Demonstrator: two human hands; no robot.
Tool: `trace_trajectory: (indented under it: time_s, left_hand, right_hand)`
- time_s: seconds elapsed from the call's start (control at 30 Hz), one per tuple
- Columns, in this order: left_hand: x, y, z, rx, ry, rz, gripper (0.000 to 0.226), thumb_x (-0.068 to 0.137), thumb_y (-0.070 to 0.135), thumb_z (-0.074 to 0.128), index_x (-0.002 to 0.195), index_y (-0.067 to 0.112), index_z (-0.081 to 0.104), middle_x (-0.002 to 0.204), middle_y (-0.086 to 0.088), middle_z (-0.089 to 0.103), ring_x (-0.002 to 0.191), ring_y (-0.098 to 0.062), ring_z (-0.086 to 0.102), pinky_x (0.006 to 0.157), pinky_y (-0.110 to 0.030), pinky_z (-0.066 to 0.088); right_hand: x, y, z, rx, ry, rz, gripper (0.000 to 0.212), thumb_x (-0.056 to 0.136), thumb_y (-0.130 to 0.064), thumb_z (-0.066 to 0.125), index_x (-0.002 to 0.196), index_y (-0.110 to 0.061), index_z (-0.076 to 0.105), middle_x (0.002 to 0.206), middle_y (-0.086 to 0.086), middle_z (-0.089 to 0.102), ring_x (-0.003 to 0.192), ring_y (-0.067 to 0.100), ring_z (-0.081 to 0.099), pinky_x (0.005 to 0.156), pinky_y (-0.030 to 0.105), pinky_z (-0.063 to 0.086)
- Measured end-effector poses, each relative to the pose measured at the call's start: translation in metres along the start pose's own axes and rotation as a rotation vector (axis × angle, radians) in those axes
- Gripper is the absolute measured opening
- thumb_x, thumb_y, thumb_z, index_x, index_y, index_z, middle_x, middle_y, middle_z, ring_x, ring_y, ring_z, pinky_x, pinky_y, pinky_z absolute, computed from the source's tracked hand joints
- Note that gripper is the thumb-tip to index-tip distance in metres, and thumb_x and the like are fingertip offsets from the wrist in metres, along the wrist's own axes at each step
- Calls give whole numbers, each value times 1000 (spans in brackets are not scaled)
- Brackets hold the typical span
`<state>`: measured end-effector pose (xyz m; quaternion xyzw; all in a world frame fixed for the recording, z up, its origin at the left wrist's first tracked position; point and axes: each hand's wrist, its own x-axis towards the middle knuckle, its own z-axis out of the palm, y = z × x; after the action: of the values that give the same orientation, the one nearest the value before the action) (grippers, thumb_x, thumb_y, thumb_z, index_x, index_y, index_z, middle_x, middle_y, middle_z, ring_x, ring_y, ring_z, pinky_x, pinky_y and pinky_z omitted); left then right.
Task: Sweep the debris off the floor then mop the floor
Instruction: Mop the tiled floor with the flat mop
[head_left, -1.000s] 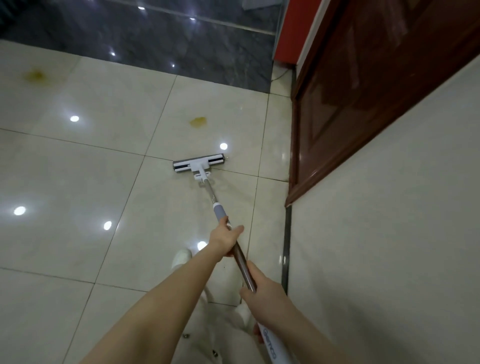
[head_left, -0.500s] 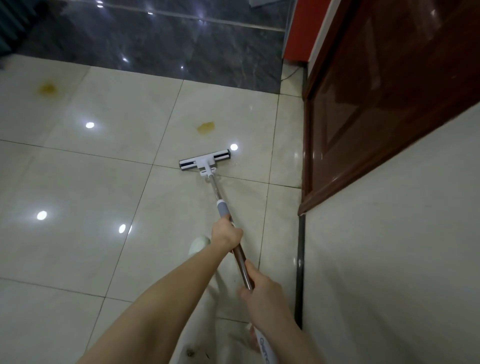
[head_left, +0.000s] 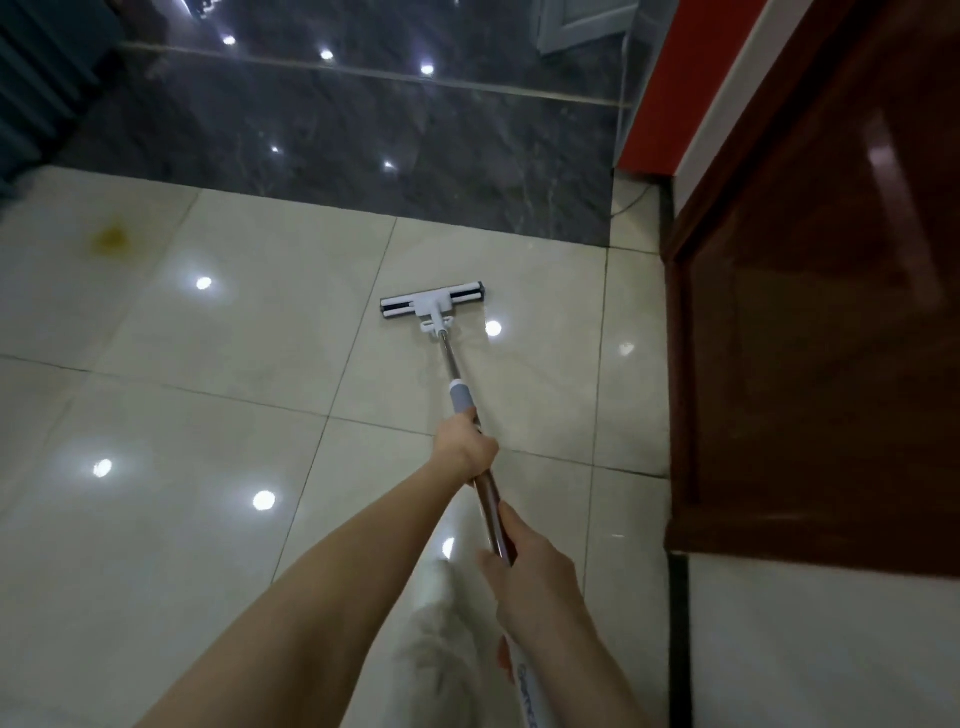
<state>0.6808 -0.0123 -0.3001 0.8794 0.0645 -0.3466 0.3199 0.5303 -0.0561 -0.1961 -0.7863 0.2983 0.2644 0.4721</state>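
A flat white mop head (head_left: 432, 305) lies on the glossy cream floor tiles (head_left: 208, 415), a little short of the dark marble strip. Its long metal handle (head_left: 450, 364) runs back toward me. My left hand (head_left: 464, 448) grips the handle just below the grey collar. My right hand (head_left: 530, 569) grips it lower down, near the white end with printed lettering. A yellow-brown stain (head_left: 110, 240) marks a tile at the far left. No stain shows by the mop head.
A dark brown wooden door (head_left: 810, 312) and a pale wall (head_left: 831, 649) close off the right side. Dark marble flooring (head_left: 337, 135) lies ahead, with a red panel (head_left: 660, 88) at its right end. My light-coloured trouser leg (head_left: 436, 644) is below the hands.
The mop head has slid forward over the spot where a yellow-brown stain lay ahead of it; that stain no longer shows. Both hands kept their grip and the view shifted forward.
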Motion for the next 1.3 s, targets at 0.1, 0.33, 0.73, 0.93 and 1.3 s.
trace_trajectory:
  time_s: [0.1,0.33,0.73,0.93,1.3]
  left_hand:
    - [56,15,-33,16,2,21,39,82,9,56,122,8,55,89,-9,54,88,-35,65,64,-43,60]
    - [124,31,-75,14,-61,-27,41,83,8,57,123,12,50,86,-6,51,69,-25,61,54,-36,58]
    - [-32,3,17,-93,-140,-93,43,83,7,55,125,15,46,103,-15,55,71,-31,65,49,-35,57]
    - [-151,-23,89,-136,-167,-104,35,82,9,56,115,16,49,94,-12,54,56,-23,59,41,-35,55]
    - [-182,-26,117,-263,-71,-82,37,83,6,53,119,15,52,79,-6,53,64,-30,63,44,-35,55]
  right_hand:
    - [52,-40,-1,-6,5,0,56,97,-27,48,146,-46,29,112,-5,64,97,14,62,85,27,53]
    - [117,-86,1,-34,-20,40,58,99,-21,42,148,-44,22,104,-3,62,81,13,60,66,22,49]
    - [-22,18,-20,-148,-87,106,65,97,-28,46,150,-45,12,121,1,60,101,15,60,90,22,44]
    - [-132,100,-34,-160,-132,114,65,94,-30,51,149,-46,20,117,-1,60,93,12,53,89,17,42]
    - [-157,125,-47,-149,-122,65,63,95,-27,50,149,-44,22,111,-3,60,96,13,58,81,16,41]
